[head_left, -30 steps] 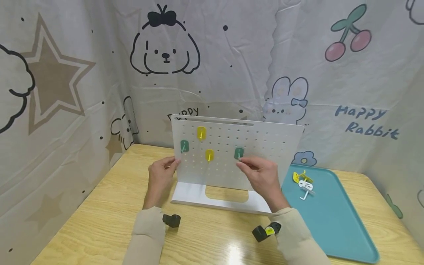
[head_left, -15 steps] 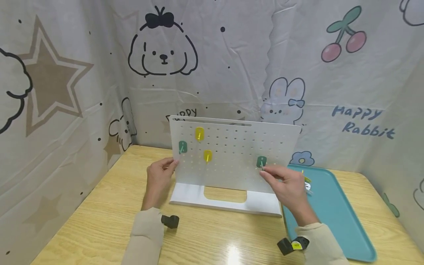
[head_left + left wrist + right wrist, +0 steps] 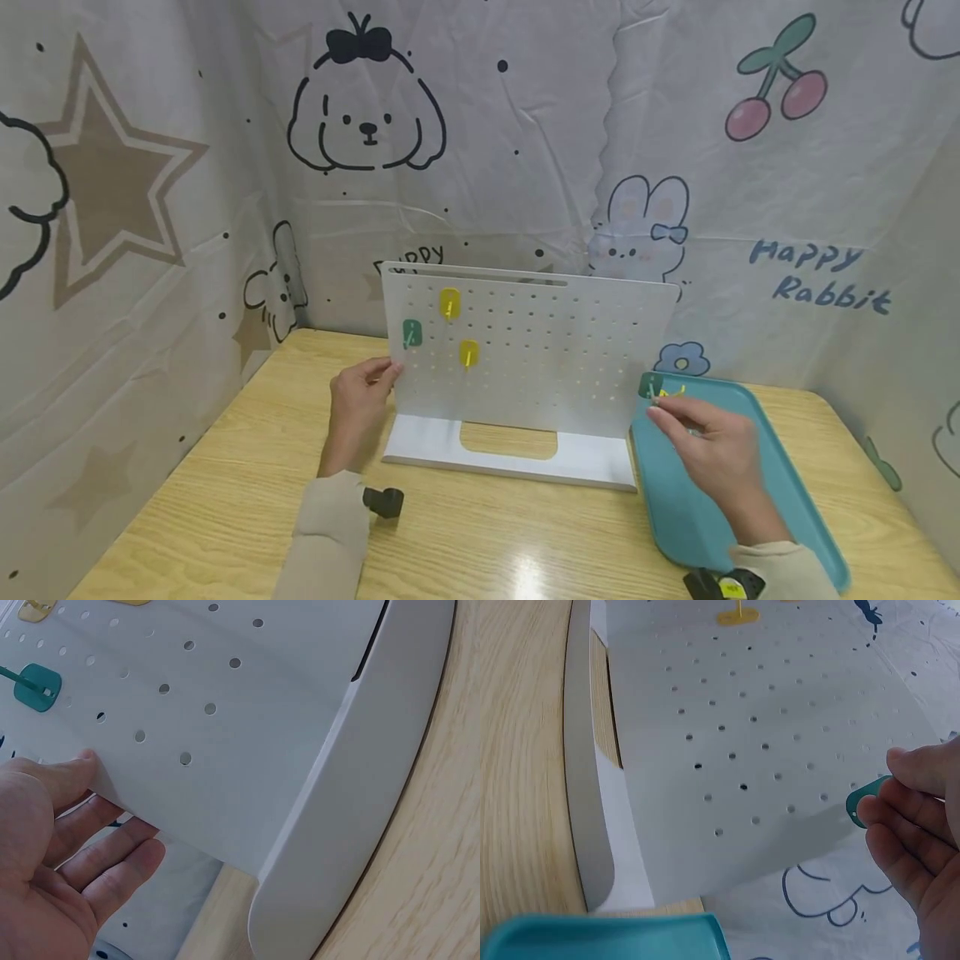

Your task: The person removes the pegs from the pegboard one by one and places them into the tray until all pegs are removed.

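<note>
A white pegboard stands upright on its base. My left hand grips its left edge, thumb on the front face and fingers behind, as the left wrist view shows. Between thumb and fingers of my right hand is a green pegboard hook, off the board's right edge and over the tray's far left corner. Another green hook hangs on the board's left side, with one yellow hook above it and a second yellow hook to its lower right.
At the right of the wooden table lies a teal tray. Yellow hooks on it are partly covered by my right hand. A printed cloth hangs close behind the board.
My right hand has moved right with the green hook, from the pegboard's front to over the tray. My left hand keeps its grip on the board's edge.
</note>
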The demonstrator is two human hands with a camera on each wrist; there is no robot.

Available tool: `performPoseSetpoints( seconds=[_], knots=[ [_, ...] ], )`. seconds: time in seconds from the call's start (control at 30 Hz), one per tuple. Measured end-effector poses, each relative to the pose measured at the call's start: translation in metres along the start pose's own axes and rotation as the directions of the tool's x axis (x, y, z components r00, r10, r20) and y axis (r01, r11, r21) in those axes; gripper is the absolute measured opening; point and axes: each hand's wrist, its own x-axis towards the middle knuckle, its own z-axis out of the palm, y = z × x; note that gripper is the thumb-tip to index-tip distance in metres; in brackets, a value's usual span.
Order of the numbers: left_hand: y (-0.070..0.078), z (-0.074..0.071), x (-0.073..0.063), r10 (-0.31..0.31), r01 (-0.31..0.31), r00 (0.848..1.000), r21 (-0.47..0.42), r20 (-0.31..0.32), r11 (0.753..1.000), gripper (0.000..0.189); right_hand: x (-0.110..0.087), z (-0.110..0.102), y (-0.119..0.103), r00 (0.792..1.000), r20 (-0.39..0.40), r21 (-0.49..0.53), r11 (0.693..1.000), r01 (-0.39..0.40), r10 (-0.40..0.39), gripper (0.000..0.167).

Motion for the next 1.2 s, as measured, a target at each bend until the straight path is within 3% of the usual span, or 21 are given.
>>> performPoseSetpoints(
  seconds=[0.2,0.37,0.53,0.77,1.0,1.2],
  knots=[
    [0.001,-0.001,-0.001,-0.007,0.007,1.0,-0.005,-0.002,1.0,0.028,-0.003,-0.012,0.015,1.0,-0.02,-0.069,0.998,0.001,-0.002,0.024],
    [0.001,-0.001,0.0,-0.006,0.006,1.0,0.0,-0.007,1.0,0.028,-0.004,-0.017,0.028,0.994,0.037,-0.12,0.988,-0.093,0.098,0.019],
    [0.0,-0.001,0.001,-0.016,0.016,1.0,0.0,-0.007,1.0,0.027,-0.002,-0.02,0.04,0.972,0.092,-0.231,0.954,-0.189,0.215,0.015],
    [-0.001,0.0,0.001,-0.019,0.019,1.0,-0.001,0.004,1.0,0.029,-0.001,-0.023,0.059,0.913,0.186,-0.334,0.897,-0.29,0.364,0.026],
    [0.0,-0.001,0.001,-0.054,0.054,0.998,-0.022,0.018,0.998,0.029,0.0,-0.022,0.079,0.813,0.276,-0.387,0.833,-0.394,0.513,0.039],
    [0.001,-0.002,0.001,-0.028,0.028,1.0,-0.01,0.002,1.0,0.028,0.002,-0.018,0.095,0.773,0.307,-0.42,0.808,-0.413,0.555,0.04]
  ],
)
